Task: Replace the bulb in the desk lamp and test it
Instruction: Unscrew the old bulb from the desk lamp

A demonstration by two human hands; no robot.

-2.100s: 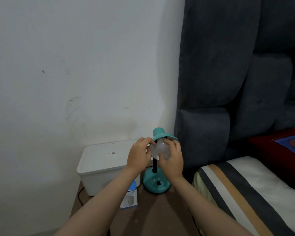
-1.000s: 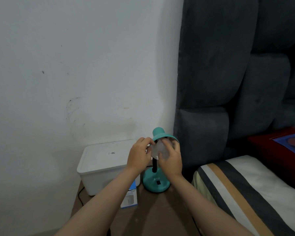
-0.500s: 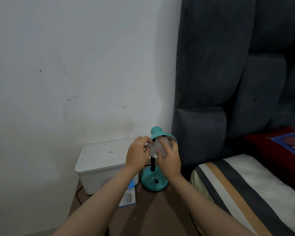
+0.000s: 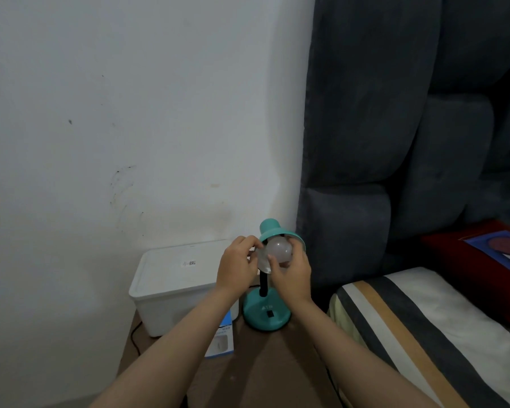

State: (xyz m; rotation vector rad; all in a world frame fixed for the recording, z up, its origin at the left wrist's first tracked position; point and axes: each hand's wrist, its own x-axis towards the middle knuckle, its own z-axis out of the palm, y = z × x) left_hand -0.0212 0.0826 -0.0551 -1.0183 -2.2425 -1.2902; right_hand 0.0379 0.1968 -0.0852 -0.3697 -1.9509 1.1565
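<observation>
Faint raised letters mark the lamp base [image 4: 265, 312]; the white box's label [image 4: 189, 263] is illegible.

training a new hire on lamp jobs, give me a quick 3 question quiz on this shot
1. True or false: the bulb sits at the mouth of the teal lamp shade.
2. Which hand grips the bulb? A) right hand B) left hand C) neither
3. Fill in: the lamp base stands beside a white ____.

Key:
1. True.
2. A; its fingers curl round the bulb, while the left hand holds the shade's rim.
3. Storage box, lid on, to the lamp's left near the wall.
</observation>
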